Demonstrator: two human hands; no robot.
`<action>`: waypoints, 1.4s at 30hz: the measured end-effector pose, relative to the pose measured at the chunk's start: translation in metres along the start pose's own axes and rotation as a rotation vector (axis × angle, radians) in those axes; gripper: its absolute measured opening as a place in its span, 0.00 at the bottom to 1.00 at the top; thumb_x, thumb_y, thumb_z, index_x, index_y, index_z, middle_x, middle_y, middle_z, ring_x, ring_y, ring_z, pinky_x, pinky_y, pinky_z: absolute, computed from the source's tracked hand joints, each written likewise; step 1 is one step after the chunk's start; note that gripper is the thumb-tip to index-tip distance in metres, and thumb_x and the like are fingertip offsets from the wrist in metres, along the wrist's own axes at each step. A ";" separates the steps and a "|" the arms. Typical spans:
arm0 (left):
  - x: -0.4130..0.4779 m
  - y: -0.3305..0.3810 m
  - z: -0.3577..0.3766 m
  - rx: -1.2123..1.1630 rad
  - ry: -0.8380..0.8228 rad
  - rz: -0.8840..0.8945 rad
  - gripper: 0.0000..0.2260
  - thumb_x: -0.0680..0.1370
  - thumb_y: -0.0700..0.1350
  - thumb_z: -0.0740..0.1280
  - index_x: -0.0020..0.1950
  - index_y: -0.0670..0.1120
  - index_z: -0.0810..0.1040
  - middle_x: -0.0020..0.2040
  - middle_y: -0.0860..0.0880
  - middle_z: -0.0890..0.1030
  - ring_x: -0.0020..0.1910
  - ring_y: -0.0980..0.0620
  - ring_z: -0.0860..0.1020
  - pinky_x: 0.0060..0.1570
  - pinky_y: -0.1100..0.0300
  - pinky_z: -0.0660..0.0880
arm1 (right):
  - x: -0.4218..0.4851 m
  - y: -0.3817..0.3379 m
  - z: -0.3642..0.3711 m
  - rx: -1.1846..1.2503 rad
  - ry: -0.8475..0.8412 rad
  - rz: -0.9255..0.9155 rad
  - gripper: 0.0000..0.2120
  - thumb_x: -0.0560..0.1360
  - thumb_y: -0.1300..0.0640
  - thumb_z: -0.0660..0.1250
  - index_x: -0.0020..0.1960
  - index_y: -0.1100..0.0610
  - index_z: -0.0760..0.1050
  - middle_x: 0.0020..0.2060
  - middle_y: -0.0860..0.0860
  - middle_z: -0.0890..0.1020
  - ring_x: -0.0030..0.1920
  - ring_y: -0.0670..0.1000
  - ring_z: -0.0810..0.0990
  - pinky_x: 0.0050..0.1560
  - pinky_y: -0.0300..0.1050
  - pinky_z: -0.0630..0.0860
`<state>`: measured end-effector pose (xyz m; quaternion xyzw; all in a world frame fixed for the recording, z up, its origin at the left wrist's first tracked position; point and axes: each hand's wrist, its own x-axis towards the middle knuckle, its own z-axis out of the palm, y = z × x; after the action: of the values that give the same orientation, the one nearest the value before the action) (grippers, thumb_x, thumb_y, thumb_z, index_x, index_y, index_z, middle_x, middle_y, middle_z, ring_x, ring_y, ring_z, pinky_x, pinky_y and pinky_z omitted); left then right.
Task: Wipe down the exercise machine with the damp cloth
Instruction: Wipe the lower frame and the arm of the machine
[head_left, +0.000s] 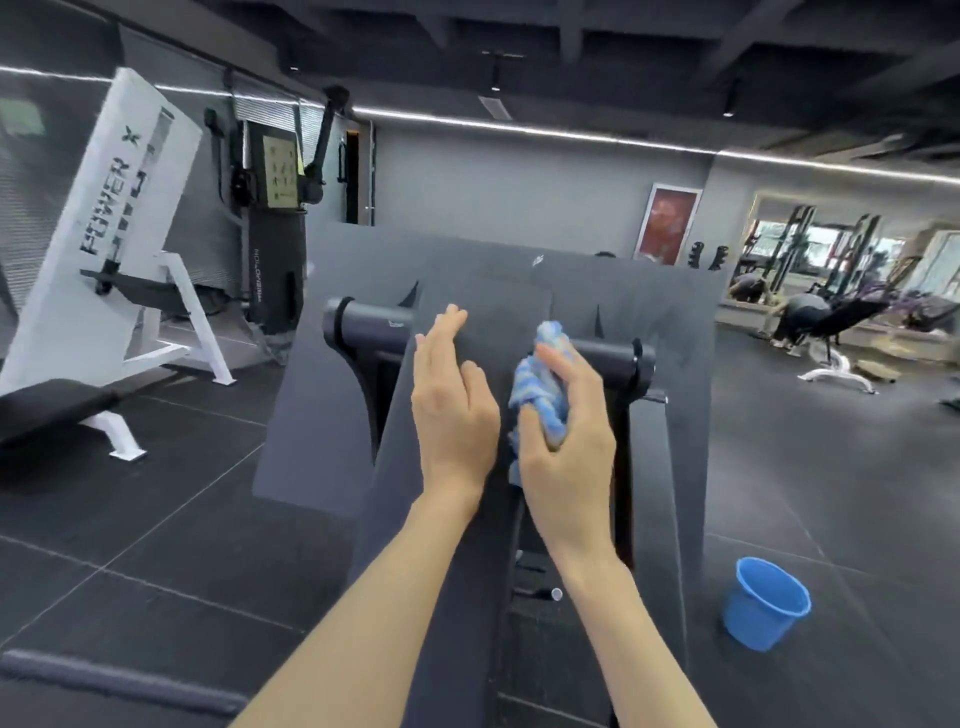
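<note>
Head view: the wiping looks under way on the dark grey padded exercise machine, whose upright pad serves as landmark here. The right hand has its fingers and thumb curled round a bunched blue-and-white damp cloth, held at the pad's right edge, though whether it actually presses on the surface I cannot tell. The left hand lies with straight fingers just left of the cloth, against the pad's face, holding nothing. The next stroke probably calls for sweeping across the pad, or out along the black roller bar right of it. Open floor lies either side; the blue plastic bucket stands low and right of the pad, well apart.
</note>
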<state>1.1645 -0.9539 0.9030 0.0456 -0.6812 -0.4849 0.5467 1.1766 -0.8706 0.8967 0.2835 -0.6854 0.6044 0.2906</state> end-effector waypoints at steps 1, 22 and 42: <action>0.001 0.002 -0.003 -0.046 0.026 -0.035 0.22 0.74 0.34 0.53 0.67 0.41 0.71 0.67 0.48 0.74 0.68 0.52 0.69 0.68 0.64 0.61 | 0.005 -0.002 0.010 -0.101 -0.066 -0.074 0.22 0.74 0.64 0.58 0.68 0.59 0.70 0.69 0.50 0.69 0.71 0.43 0.63 0.68 0.32 0.61; 0.155 -0.052 -0.050 0.961 -0.421 0.393 0.18 0.82 0.47 0.51 0.38 0.43 0.73 0.44 0.43 0.83 0.44 0.41 0.76 0.45 0.53 0.61 | 0.087 0.014 0.077 -0.902 -0.088 -0.444 0.19 0.77 0.50 0.58 0.65 0.54 0.74 0.71 0.54 0.69 0.72 0.54 0.66 0.73 0.50 0.58; 0.156 -0.082 -0.034 1.010 -0.427 0.390 0.15 0.79 0.47 0.52 0.43 0.45 0.76 0.47 0.48 0.81 0.48 0.46 0.75 0.40 0.58 0.62 | 0.186 -0.041 0.072 -0.834 -0.604 0.382 0.18 0.77 0.51 0.52 0.39 0.57 0.76 0.48 0.58 0.81 0.44 0.55 0.77 0.48 0.46 0.72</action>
<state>1.0908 -1.1094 0.9516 0.0758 -0.9189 0.0113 0.3869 1.0776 -0.9533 1.0547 0.1755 -0.9591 0.2155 0.0539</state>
